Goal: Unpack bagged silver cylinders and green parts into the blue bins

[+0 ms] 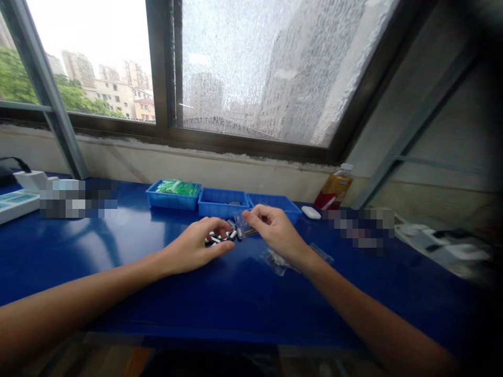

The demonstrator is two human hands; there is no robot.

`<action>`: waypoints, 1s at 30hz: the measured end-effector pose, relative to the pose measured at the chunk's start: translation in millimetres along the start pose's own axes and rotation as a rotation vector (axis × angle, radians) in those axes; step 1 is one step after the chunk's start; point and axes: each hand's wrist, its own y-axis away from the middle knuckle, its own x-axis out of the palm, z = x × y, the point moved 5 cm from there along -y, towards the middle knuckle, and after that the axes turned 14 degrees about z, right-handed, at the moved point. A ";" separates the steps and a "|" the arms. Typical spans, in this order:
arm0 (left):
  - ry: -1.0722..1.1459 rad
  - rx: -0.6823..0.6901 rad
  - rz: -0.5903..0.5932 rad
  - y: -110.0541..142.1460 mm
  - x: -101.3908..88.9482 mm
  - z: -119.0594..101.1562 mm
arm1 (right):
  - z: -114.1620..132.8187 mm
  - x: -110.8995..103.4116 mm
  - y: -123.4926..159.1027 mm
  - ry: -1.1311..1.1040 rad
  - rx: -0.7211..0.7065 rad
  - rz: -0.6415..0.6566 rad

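Both bare forearms are reaching in over a glossy blue tabletop (220,298), the left one being cut off by the picture's left edge, the right one fading into shadow at lower right. Two or so crumpled clear plastic bags (275,260) are lying beneath the right wrist, which is partly hiding them; their contents are hard to make out. The left hand (202,243) is curving half-open around a small heap of black-and-white pieces (231,235) on the tabletop, thumb and fingers standing apart; its fingers are covering part of the heap. The right hand (277,230) is pinching a small clear plastic packet (242,222) between thumb and forefinger, just beside the heap; a yellowish strip is showing at its lower edge. Beyond, three blue plastic bins are standing in a row: the left bin (173,201) is holding green packets (176,187), the middle bin (220,210) is holding a few indistinct bits, and the right hand is blocking part of the right bin (288,209). Farther back, a wet windowpane (251,73) is blurring tall buildings.
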 end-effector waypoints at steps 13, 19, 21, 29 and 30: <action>0.240 -0.066 -0.099 -1.4 -2.8 11.5 | 1.6 27.4 11.0 -0.025 0.011 0.147; 0.253 -0.064 -0.049 -1.5 -2.8 9.4 | -1.6 24.5 9.3 -0.040 0.024 0.101; 0.233 -0.077 -0.036 -1.5 -2.2 9.5 | -0.6 24.8 9.6 -0.034 0.013 0.088; 0.203 -0.078 -0.044 -1.1 -1.1 10.2 | 10.8 25.5 13.3 0.158 -0.047 0.123; 0.208 -0.079 -0.047 -1.1 -1.4 10.6 | 10.8 25.6 13.3 0.151 -0.050 0.133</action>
